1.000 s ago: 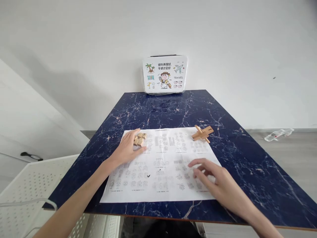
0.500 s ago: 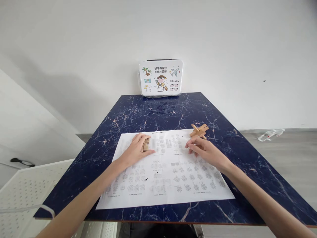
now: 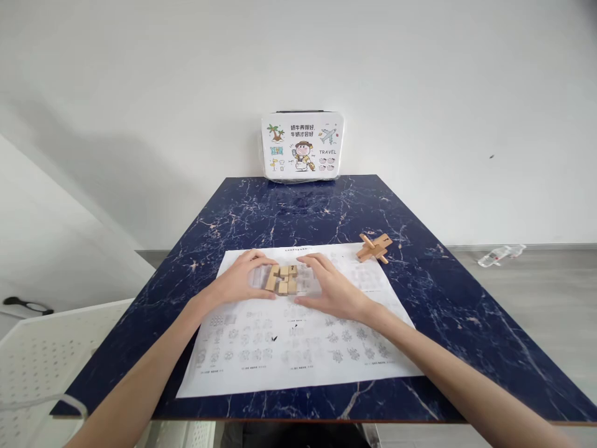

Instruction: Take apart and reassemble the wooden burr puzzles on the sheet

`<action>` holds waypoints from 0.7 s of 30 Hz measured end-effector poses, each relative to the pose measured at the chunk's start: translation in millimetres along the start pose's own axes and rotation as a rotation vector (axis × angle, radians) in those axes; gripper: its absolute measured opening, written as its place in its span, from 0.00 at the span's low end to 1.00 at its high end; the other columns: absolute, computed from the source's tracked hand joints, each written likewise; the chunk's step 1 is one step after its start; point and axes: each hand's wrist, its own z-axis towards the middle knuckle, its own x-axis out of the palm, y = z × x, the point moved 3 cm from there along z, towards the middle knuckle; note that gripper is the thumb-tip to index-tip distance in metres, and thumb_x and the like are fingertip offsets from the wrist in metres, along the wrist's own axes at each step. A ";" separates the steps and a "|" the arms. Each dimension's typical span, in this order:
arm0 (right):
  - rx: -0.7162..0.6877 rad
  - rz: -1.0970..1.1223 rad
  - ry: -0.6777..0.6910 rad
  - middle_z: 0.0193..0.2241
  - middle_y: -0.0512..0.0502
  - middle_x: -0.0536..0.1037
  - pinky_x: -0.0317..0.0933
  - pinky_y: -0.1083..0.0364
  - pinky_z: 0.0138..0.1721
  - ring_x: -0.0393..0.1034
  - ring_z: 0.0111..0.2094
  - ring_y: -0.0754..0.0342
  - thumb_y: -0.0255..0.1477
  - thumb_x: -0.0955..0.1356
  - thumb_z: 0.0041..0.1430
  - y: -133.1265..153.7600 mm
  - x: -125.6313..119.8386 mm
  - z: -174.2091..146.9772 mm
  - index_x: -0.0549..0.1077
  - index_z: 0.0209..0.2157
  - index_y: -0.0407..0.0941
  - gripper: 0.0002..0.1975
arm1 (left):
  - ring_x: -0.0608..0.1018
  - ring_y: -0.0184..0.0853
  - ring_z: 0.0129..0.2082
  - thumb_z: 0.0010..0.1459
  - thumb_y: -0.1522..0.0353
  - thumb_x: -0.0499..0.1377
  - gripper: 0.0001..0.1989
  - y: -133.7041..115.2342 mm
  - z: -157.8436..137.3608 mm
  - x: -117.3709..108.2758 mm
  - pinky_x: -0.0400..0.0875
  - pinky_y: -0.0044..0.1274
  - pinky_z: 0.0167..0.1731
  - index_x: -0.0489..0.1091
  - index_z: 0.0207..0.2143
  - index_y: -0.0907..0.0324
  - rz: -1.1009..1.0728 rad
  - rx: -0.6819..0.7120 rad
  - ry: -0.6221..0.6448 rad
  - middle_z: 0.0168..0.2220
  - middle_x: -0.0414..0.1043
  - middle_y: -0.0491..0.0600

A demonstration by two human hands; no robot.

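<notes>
A small cluster of light wooden puzzle blocks (image 3: 283, 287), one bearing a dark mark, rests on a printed instruction sheet (image 3: 298, 367). My left hand (image 3: 240, 278) curves around its left side, thumb near the front and fingers behind; whether they touch the wood I cannot tell. From the right, my right hand (image 3: 333, 289) faces the cluster, thumb and fingers spread, holding nothing. A second wooden puzzle (image 3: 375, 247), made of crossed bars, lies at the sheet's far right corner, away from both hands.
The blue marbled table (image 3: 298, 211) carries a white cartoon-printed case (image 3: 303, 146) at its back edge, against the wall. A white perforated rack (image 3: 41, 354) stands at the left. On the floor to the right lies a clear plastic bottle (image 3: 501, 255).
My right hand has moved left from beside the crossed-bar puzzle to the block cluster. My left hand has shifted slightly, so the blocks now show between both hands.
</notes>
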 end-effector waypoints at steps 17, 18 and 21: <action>0.075 0.544 -0.354 0.54 0.40 0.76 0.73 0.44 0.50 0.75 0.51 0.45 0.42 0.77 0.59 -6.3 -9.4 -0.2 0.68 0.53 0.50 0.26 | 0.69 0.29 0.29 0.63 0.62 0.65 0.25 -12.4 -1.4 10.5 0.63 0.25 0.32 0.71 0.61 0.59 -0.887 -0.121 -0.124 0.33 0.71 0.44; 0.076 0.551 -0.380 0.53 0.41 0.77 0.74 0.44 0.49 0.76 0.49 0.46 0.41 0.77 0.59 -5.1 -9.5 -0.9 0.68 0.53 0.51 0.26 | 0.66 0.28 0.27 0.64 0.63 0.63 0.23 -12.2 -0.5 13.0 0.61 0.24 0.30 0.73 0.59 0.60 -0.949 -0.139 -0.130 0.31 0.69 0.44; 0.056 0.486 -0.449 0.46 0.44 0.78 0.73 0.44 0.47 0.75 0.41 0.49 0.38 0.77 0.59 -0.8 -9.7 -4.2 0.69 0.55 0.50 0.26 | 0.65 0.26 0.25 0.66 0.64 0.61 0.17 -14.3 0.3 21.4 0.56 0.24 0.26 0.76 0.52 0.64 -1.107 -0.195 -0.064 0.35 0.70 0.48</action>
